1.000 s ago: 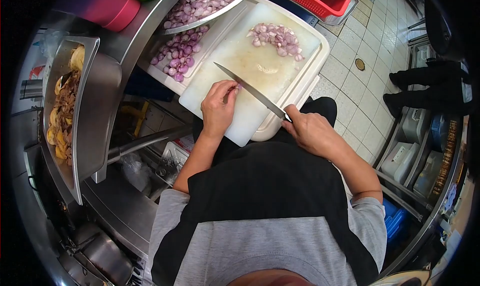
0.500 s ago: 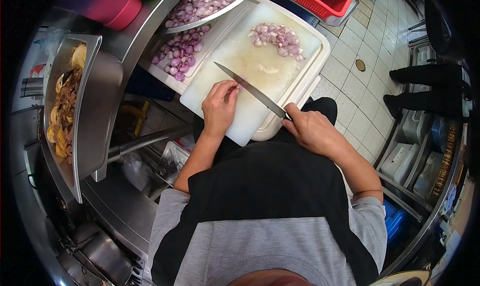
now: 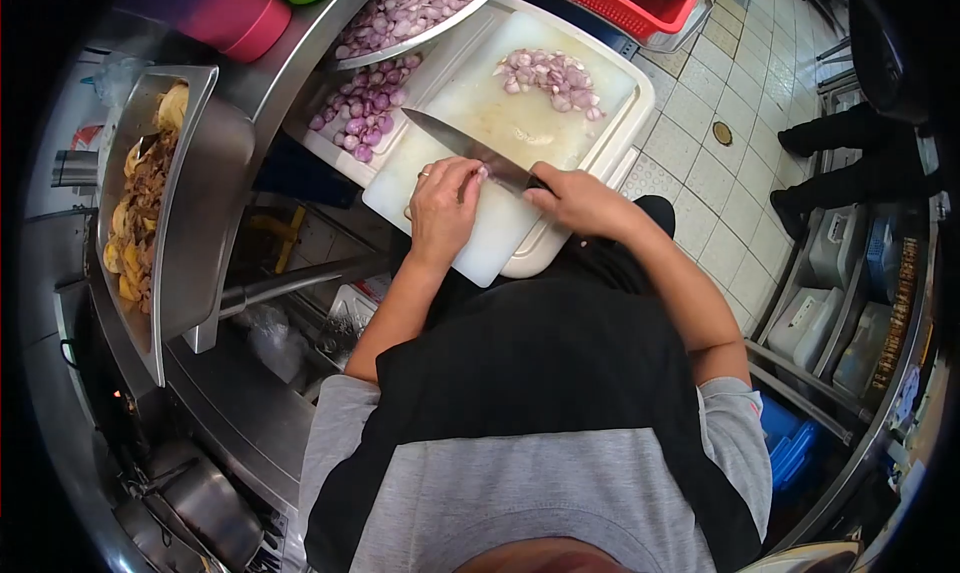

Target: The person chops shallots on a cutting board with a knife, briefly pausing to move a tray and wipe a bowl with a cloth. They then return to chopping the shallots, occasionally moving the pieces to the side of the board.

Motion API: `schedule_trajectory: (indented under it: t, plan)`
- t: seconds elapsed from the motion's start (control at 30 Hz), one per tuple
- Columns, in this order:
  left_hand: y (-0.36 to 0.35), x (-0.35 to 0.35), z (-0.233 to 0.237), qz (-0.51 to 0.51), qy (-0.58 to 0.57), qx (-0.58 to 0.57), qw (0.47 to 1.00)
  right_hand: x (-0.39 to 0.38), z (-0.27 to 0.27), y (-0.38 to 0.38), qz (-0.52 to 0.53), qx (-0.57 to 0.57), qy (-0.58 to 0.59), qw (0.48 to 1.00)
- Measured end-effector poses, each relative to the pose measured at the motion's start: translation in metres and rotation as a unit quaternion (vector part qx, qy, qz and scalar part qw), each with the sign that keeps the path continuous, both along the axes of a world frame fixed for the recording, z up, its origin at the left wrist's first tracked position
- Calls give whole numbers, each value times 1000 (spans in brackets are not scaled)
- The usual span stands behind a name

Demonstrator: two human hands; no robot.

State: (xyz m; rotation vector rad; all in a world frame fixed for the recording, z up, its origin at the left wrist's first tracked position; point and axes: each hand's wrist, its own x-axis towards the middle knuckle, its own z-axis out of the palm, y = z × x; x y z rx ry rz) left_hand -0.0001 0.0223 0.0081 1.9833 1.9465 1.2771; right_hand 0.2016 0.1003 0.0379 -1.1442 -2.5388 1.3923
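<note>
My right hand (image 3: 582, 203) is closed round the dark handle of a large knife (image 3: 462, 145), whose blade slants up and left over the white cutting board (image 3: 408, 178). Beside the blade, my left hand (image 3: 444, 205) pinches a small shallot (image 3: 482, 173) against the board. Cut shallots (image 3: 550, 79) lie in a heap at the board's far side. Whole peeled purple shallots (image 3: 362, 113) are piled in the pale tray to the left of the board. Beyond them is a metal bowl (image 3: 440, 35) full of shallots.
A deep metal pan (image 3: 205, 188) of cooked food stands at the left, near a pink container (image 3: 262, 31). A red basket (image 3: 640, 15) is at the top. On the right, a person's dark-clothed legs (image 3: 860, 158) show beside a shelf with plastic boxes (image 3: 805, 325).
My right hand has moved up and left with the knife, bringing the blade closer over my left hand's fingers. My left hand has shifted slightly and keeps its pinch.
</note>
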Motion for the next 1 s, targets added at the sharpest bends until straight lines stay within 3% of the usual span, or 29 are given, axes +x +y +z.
schedule_trajectory:
  t: [0.23, 0.37, 0.57, 0.8, 1.0]
  plan:
    - [-2, 1, 1, -15, 51, -28, 998, 2, 29, -18, 72, 204, -89, 972]
    - [-3, -4, -2, -31, 43, -18, 998, 2, 62, -34, 98, 183, -151, 967]
    - [-4, -3, -3, -24, 40, -14, 999, -4, 9, -39, 49, 217, -92, 971]
    - [-3, -5, -3, -15, 52, -20, 998, -1, 49, -37, 88, 203, -137, 966]
    - [-4, -5, -2, -22, 43, 3, 999, -8, 19, -32, 65, 231, -75, 968]
